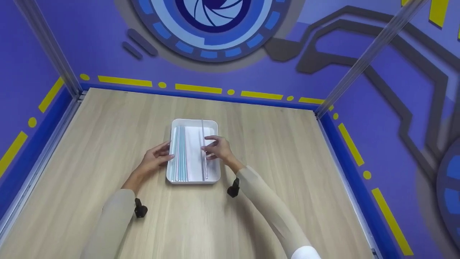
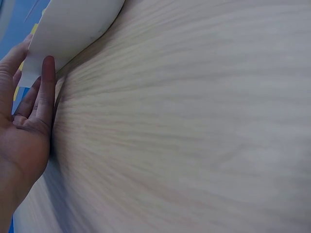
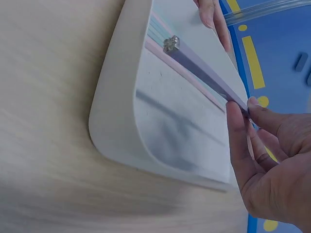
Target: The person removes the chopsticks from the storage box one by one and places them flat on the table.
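Observation:
A white rectangular tray point(image 1: 194, 182) lies on the table, its long sides running away from me. At its left wall is my left hand point(image 1: 152, 160), thumb over the rim and fingers point(image 2: 47, 92) against the outside. My right hand point(image 1: 220, 149) pinches a thin lilac stick point(image 3: 206, 75) between thumb and fingertips above the tray's right half. The stick's near end looks faceted and glittery, and a shadow falls on the tray floor below it. Along the tray's left side several pale blue and pink sticks point(image 1: 181, 154) lie side by side.
The light wood-grain table point(image 1: 273, 154) surrounds the tray. Blue panels point(image 1: 251, 81) with yellow markings stand behind it and at both sides, and metal posts point(image 1: 54, 46) rise at the corners. A small black camera point(image 1: 233, 188) sits at each wrist.

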A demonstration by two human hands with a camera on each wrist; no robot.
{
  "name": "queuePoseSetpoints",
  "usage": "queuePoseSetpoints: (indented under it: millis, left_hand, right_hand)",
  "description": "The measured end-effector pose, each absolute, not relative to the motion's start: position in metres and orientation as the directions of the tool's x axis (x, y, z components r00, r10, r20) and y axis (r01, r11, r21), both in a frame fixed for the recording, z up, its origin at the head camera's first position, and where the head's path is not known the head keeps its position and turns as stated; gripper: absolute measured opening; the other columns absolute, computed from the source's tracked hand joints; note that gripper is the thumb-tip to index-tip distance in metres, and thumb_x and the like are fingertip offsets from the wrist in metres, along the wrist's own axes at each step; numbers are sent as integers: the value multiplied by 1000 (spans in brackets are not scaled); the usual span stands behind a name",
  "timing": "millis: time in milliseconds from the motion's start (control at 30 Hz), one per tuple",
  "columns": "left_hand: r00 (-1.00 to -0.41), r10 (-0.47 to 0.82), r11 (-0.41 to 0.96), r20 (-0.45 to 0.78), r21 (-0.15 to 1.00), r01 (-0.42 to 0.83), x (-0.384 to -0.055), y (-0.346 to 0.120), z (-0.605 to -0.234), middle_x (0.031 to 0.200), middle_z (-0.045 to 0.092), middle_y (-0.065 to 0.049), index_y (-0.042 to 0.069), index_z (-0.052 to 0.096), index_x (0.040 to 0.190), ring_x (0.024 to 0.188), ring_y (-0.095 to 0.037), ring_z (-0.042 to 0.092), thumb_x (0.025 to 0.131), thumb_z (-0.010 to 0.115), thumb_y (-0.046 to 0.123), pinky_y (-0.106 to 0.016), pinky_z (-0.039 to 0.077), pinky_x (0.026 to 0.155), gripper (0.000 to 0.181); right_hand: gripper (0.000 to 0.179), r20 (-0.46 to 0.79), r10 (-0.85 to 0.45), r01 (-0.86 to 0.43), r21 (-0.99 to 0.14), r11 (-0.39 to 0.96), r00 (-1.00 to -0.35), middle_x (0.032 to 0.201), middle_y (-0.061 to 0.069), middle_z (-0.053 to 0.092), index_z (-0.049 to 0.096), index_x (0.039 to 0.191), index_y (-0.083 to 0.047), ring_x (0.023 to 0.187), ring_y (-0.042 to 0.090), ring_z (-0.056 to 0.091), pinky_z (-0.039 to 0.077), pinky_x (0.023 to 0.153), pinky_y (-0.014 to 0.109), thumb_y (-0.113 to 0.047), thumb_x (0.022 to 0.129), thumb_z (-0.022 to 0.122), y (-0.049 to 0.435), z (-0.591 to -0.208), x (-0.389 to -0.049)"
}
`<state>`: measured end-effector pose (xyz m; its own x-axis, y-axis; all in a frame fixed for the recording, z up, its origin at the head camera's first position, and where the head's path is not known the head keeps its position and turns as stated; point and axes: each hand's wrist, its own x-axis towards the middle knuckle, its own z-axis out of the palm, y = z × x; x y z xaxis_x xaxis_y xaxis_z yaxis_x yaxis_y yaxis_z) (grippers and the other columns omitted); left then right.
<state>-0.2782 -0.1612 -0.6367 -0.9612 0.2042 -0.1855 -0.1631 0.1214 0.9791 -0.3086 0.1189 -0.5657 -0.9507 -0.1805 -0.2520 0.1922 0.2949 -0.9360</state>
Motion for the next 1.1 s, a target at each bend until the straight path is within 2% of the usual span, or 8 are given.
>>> queuePoseSetpoints:
  millis: [100,200,333,433,600,767,1100]
  left_hand:
    - [-962,207,115,-179,981,-158,-277,-161,-637,153,48,-21,16,37,159,124,-24,56,95,74,21,-20,56,91,74]
    - [-962,216,99,-169,984,-150,-277,-161,-635,153,48,-22,15,37,159,123,-23,56,96,73,20,-20,56,90,73]
    - [-959,234,93,-161,985,-143,-275,-163,-635,154,46,-23,14,36,159,126,-24,57,97,72,19,-22,57,91,72]
    - [-957,242,104,-159,985,-137,-275,-164,-637,155,45,-23,15,35,160,130,-27,56,97,72,19,-21,56,92,72]
    - [-959,234,115,-159,984,-135,-276,-164,-636,155,46,-22,17,36,159,134,-33,53,97,72,21,-18,55,93,72]
    - [-960,237,122,-152,984,-126,-277,-165,-635,154,47,-22,16,36,160,133,-32,53,98,70,20,-17,54,94,71]
    - [-962,228,95,-149,987,-131,-275,-164,-637,153,48,-22,15,37,159,124,-20,58,97,72,19,-18,55,95,71]
  right_hand:
    - [51,-241,-169,188,-942,276,-956,89,15,75,60,138,1,83,37,76,64,60,33,-1,89,76,129,-565,-308]
    - [52,-235,-148,191,-946,264,-961,88,11,74,60,139,0,89,42,75,63,61,32,-1,89,77,140,-564,-307]
    - [53,-245,-116,209,-943,259,-962,84,7,71,60,138,0,82,36,76,63,60,31,-3,89,78,154,-563,-307]
    - [52,-258,-90,228,-939,259,-962,83,6,70,61,138,0,72,25,75,63,59,31,-4,88,78,163,-563,-306]
    - [50,-263,-50,242,-935,259,-964,83,6,71,61,138,0,64,14,70,64,64,36,-1,90,76,178,-563,-305]
    - [51,-258,-48,233,-928,291,-965,87,12,74,59,138,4,64,13,70,65,71,43,-2,90,76,190,-565,-305]
    - [48,-290,1,275,-904,328,-957,90,15,75,64,135,0,66,14,70,63,61,31,-1,89,77,199,-590,-302]
